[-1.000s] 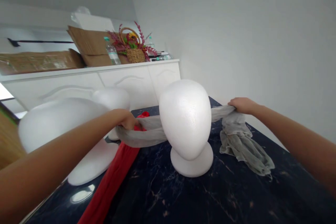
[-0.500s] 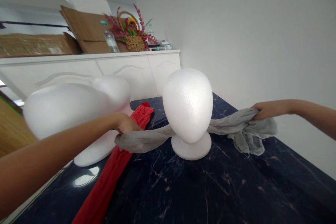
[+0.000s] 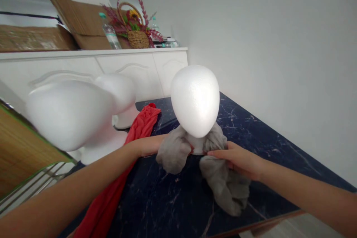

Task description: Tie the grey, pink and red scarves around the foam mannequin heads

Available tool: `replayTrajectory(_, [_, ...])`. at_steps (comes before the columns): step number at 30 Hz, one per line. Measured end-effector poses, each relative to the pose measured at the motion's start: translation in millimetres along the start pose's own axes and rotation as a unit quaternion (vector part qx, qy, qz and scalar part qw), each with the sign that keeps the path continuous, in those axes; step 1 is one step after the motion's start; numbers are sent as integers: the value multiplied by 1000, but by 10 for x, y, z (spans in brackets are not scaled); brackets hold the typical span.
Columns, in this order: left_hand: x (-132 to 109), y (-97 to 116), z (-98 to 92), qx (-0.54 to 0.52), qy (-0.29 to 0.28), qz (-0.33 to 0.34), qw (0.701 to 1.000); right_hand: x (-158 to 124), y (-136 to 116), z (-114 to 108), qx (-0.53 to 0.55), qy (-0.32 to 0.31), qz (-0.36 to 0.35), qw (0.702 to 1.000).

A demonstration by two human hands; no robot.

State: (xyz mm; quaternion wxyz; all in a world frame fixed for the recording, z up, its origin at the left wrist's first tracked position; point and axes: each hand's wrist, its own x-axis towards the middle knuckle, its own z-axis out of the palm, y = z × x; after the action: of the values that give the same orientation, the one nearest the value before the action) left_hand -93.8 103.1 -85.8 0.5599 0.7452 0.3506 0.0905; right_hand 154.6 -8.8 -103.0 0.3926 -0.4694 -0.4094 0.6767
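A white foam mannequin head (image 3: 195, 98) stands upright on the dark marbled table, with a thin grey scarf (image 3: 173, 152) passed around the back of its neck. Both scarf ends come forward at the front of the neck. My left hand (image 3: 153, 145) is closed on the left end; its fingers are mostly hidden under the cloth. On the other side my right hand (image 3: 237, 158) grips the right end near the neck, and loose cloth hangs from it onto the table. A red scarf (image 3: 142, 122) lies lengthwise beside my left forearm.
Two more white foam heads, a near one (image 3: 71, 111) and a far one (image 3: 118, 91), stand at the left. Behind, a white cabinet (image 3: 125, 59) bears cardboard boxes (image 3: 80, 22), a water bottle (image 3: 111, 35) and a flower basket (image 3: 138, 39). A wall rises on the right.
Both hands have moved inward, from wide apart to the front of the head's neck, bringing the grey scarf's ends around with them. The view has shifted slightly.
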Motion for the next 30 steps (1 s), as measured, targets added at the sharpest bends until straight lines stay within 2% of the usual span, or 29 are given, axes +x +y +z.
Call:
replayTrajectory(3, [-68, 7, 124, 37, 9, 34, 999, 138, 69, 279, 141, -22, -29, 989])
replayTrajectory(7, [-104, 77, 359, 99, 89, 56, 990, 179, 65, 508, 243, -52, -86, 965])
replayTrajectory(9, [-100, 122, 465, 144, 138, 67, 978, 162, 79, 576, 229, -53, -95, 967])
replayTrajectory(12, [-90, 185, 560, 256, 198, 52, 945, 167, 141, 615, 150, -44, -88, 984])
replayTrajectory(16, [-92, 251, 580, 342, 199, 36, 918, 227, 198, 560, 70, 10, -77, 995])
replayTrajectory(20, [-154, 305, 473, 343, 187, 33, 920, 223, 139, 400, 54, 46, -31, 997])
replayTrajectory(23, [-239, 336, 287, 315, 145, -26, 938, 201, 54, 187, 3, 58, -18, 998])
replayTrajectory(25, [-288, 333, 150, 247, 128, -69, 958, 209, -14, 6, -34, 63, -22, 997])
replayTrajectory(28, [-322, 272, 32, 36, 129, -45, 990, 254, -133, -258, -59, 72, -35, 995])
replayTrajectory(30, [-327, 207, 42, -104, 150, -9, 983, 286, -212, -390, -68, 67, -43, 994])
